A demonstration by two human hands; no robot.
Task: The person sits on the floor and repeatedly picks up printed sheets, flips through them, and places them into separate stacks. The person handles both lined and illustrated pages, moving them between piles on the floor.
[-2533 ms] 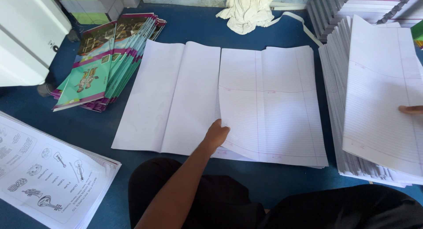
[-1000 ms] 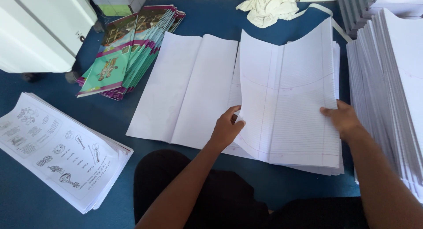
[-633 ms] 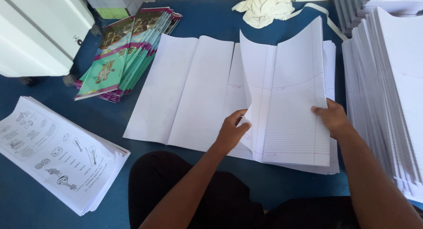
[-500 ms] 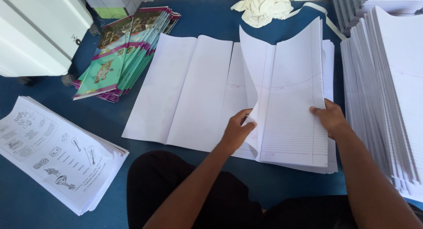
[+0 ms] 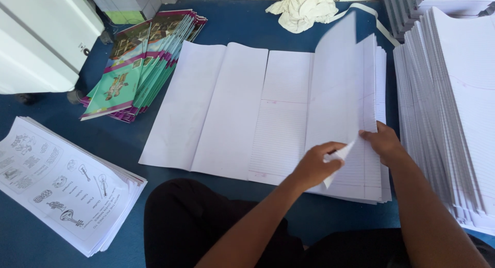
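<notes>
A stack of large white ruled sheets lies open on the blue floor in front of me. One ruled sheet stands folded up over the stack's right half. My left hand pinches its lower corner between thumb and fingers. My right hand presses on the same sheet's right edge, near the bottom. A plain white folded sheet lies flat to the left, partly under the ruled stack.
A tall fanned pile of ruled sheets fills the right side. Colourful booklets lie fanned at the upper left, printed picture sheets at the lower left. A white cabinet and a white cloth sit farther back.
The raised sheet has swung from left over to the right half. My left hand has moved right and taken its lower corner. My right hand has stayed on its right edge.
</notes>
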